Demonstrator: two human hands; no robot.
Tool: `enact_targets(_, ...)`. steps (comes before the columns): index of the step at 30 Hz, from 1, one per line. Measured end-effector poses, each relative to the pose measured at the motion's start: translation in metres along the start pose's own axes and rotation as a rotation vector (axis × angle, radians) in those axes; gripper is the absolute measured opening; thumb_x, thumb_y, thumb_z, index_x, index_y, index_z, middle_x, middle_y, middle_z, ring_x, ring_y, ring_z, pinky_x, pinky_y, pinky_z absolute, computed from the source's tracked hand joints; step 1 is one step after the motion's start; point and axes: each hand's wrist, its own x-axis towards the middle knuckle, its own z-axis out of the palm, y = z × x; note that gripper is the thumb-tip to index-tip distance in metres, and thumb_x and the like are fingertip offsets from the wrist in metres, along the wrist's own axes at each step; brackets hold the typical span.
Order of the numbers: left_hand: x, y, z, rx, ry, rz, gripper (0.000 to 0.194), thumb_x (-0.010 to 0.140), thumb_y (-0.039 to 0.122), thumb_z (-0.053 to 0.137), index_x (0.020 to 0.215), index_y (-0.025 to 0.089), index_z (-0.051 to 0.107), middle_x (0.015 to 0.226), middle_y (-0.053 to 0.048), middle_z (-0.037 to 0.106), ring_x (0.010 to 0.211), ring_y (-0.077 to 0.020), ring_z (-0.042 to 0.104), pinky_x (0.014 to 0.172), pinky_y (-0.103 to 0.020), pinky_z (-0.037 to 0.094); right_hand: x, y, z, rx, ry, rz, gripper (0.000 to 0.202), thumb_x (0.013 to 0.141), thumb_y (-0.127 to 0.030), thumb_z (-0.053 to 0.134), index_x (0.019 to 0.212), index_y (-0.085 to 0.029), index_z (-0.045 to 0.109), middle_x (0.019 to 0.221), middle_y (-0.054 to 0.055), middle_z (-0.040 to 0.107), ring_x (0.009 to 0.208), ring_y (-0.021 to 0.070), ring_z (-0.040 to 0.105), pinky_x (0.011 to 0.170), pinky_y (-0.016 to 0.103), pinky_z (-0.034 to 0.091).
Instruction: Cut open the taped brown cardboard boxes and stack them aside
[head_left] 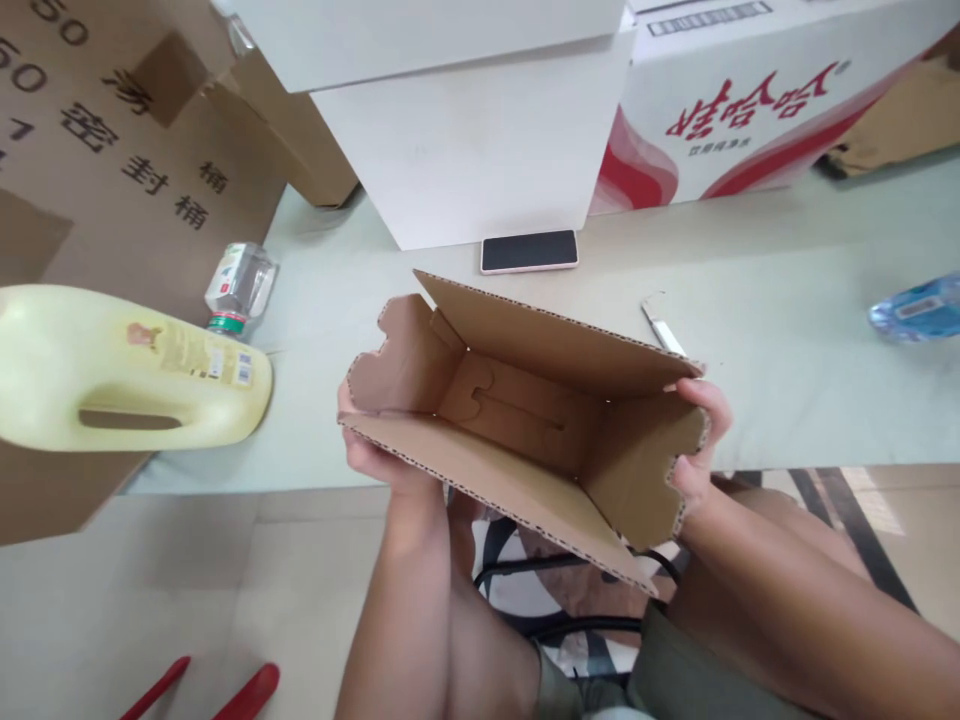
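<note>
Left hand [379, 455] and right hand [699, 435] clamp opposite ends of open box [517, 410], fingers on its walls. Phone [529, 252] lies beyond, knife [663, 328] near right.

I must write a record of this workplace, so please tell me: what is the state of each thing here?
Brown corrugated cardboard box: open at top, empty, bottom closed.
Left hand: gripping the box's side.
Right hand: gripping the opposite side.
Black-screened phone: screen dark.
Small cutter with white handle: lying down, blade state unclear.
Pale yellow plastic jug: cap not visible.
</note>
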Motion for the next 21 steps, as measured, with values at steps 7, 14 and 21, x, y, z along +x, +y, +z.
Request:
enact_targets(7,0.004,-0.001,0.004,0.115,-0.048,0.120,0.058,0.083,0.072,0.039,0.105,0.025,0.063,0.103,-0.007,0.070,0.115,-0.0300,0.064,0.095,-0.044,0.054,0.018,-0.017,-0.019,0.076,0.051,0.024,0.042,0.091,-0.055,0.047,0.130,-0.041,0.056,0.123,0.005,0.062,0.107,0.0290,0.064,0.090,0.049,0.057)
enact_targets(14,0.009,0.009,0.001,0.143,-0.102,0.329,0.045,0.081,0.059,0.051,0.112,0.029,0.062,0.118,-0.006,0.066,0.111,-0.0249,0.064,0.099,-0.042,0.051,0.020,-0.003,-0.019,0.070,0.024,0.007,0.048,0.093,-0.055,0.047,0.139,-0.043,0.048,0.144,0.002,0.055,0.139,0.0309,0.050,0.115,0.055,0.043)
enact_targets(21,0.011,0.032,0.005,0.118,-0.141,0.321,0.023,0.080,0.050,0.047,0.076,0.027,0.046,0.102,-0.004,0.067,0.109,-0.0278,0.062,0.102,-0.051,0.046,0.015,-0.005,-0.018,-0.053,-0.038,-0.125,0.049,0.090,-0.061,0.045,0.136,-0.044,0.048,0.126,0.005,0.060,0.122,0.0323,0.060,0.105,0.054,0.052)
